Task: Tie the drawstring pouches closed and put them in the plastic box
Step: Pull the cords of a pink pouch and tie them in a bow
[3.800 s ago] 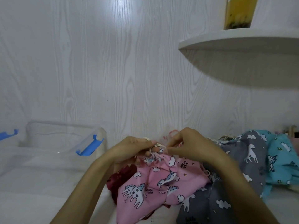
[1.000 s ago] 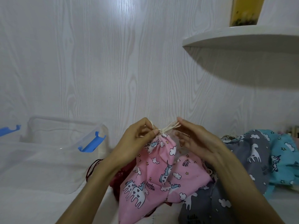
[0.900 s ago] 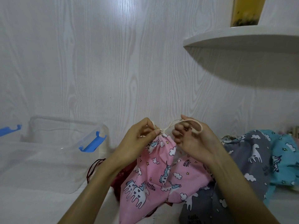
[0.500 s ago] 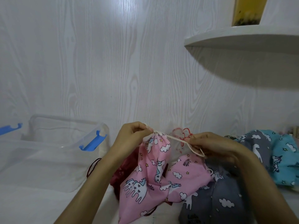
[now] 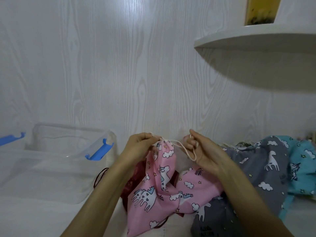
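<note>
A pink unicorn-print drawstring pouch point(image 5: 164, 183) hangs from its gathered top in front of me. My left hand point(image 5: 139, 147) pinches the cinched neck and one end of the cream cord. My right hand point(image 5: 203, 151) grips the cord's loop point(image 5: 185, 150), which runs from the neck and hangs around my fingers. A dark red pouch point(image 5: 131, 182) lies under the pink one. A grey unicorn pouch point(image 5: 256, 170) and a teal pouch point(image 5: 302, 168) lie to the right. The clear plastic box point(image 5: 56, 159) with blue latches stands at the left, open.
A white wood-grain wall rises close behind. A rounded white shelf point(image 5: 256, 41) juts out at upper right with a yellow container point(image 5: 261, 9) on it. The work surface is white.
My right hand drew the cord loop out to the right and down, then came back up level with the pouch neck. The pouch top has gathered tighter. My left hand stays at the neck.
</note>
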